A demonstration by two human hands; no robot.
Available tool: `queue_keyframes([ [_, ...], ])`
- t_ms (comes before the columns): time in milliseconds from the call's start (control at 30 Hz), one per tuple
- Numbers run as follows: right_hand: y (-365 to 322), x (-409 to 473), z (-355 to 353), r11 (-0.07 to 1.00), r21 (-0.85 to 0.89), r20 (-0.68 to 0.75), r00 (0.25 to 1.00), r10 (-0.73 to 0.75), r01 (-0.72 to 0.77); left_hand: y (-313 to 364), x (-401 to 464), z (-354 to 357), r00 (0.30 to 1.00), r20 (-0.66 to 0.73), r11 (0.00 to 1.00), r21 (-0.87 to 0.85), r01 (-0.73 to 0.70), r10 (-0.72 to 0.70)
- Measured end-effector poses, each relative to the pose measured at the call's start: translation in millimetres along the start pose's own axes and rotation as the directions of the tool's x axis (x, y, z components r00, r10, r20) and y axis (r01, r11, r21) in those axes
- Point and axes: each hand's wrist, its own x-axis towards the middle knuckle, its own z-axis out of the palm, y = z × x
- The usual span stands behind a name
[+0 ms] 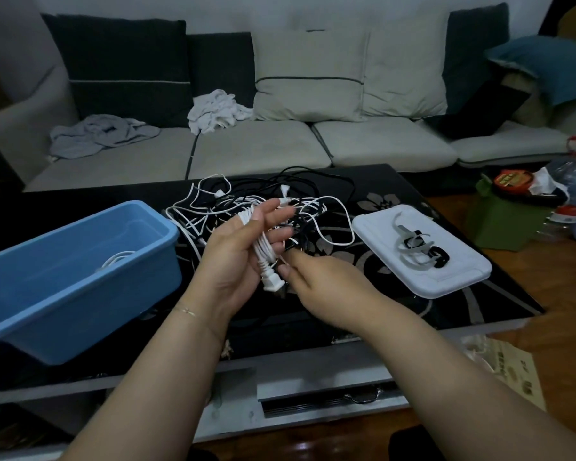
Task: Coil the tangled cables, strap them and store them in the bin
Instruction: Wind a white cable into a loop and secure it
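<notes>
Holding the white cable coil (263, 242) in your left hand (238, 251), keep loops even while your right hand (316, 277) pinches its strand taut.

A long light-grey fabric sofa (256, 148) is set along the far wall, with dark and pale cushions propped on it and crumpled white cloths (215, 109) left on the seat. A glossy black floral-patterned bench (396, 294) is placed nearer, on brown wooden flooring (562, 294). The room is dimly lit.
</notes>
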Motion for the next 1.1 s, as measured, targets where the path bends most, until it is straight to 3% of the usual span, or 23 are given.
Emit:
queue_keyframes([
  [100,-2.9,-2.1,-1.4,1.0,-0.014,0.009,1.0,-0.028,0.028,-5.4,-0.3,3.0,0.999,-0.013,0.999,0.012,-0.04,0.04],
  [233,-3.8,-4.0,-2.1,1.0,-0.021,0.016,1.0,-0.019,0.02,-13.2,2.5,0.9,0.99,-0.025,0.958,0.255,-0.13,0.141],
  [333,-3.5,-5.7,-1.6,1.0,-0.009,0.02,0.999,-0.029,0.029,-18.4,4.1,-0.5,0.983,0.029,0.873,0.454,-0.177,0.184],
  [467,-3.5,-7.9,-3.1,0.985,0.156,-0.004,0.997,-0.077,0.077,-22.1,4.8,-6.5,0.969,0.102,0.583,0.783,-0.218,0.226],
  [567,2.8,-7.3,-7.6,0.983,0.164,-0.059,0.995,-0.079,0.088,-18.4,2.9,-8.5,0.974,0.138,0.368,0.909,-0.197,0.182],
  [700,16.8,-3.0,-15.4,0.972,0.233,-0.133,0.99,0.046,-0.014,-10.8,-6.3,3.5,0.983,0.166,0.496,0.862,-0.107,-0.076],
  [767,22.2,-1.9,-17.4,0.932,0.358,-0.125,0.987,0.099,-0.048,-9.7,-6.3,2.9,0.965,0.214,0.531,0.841,-0.105,-0.149],
  [900,29.2,-1.8,-18.6,0.836,0.548,-0.115,0.991,0.075,0.0,-4.5,-6.8,0.2,0.899,0.31,0.553,0.828,-0.096,-0.308],
  [1100,32.8,1.3,-19.8,0.711,0.702,-0.133,0.988,0.071,0.043,-4.4,-7.3,0.4,0.859,0.359,0.585,0.806,-0.089,-0.364],
])
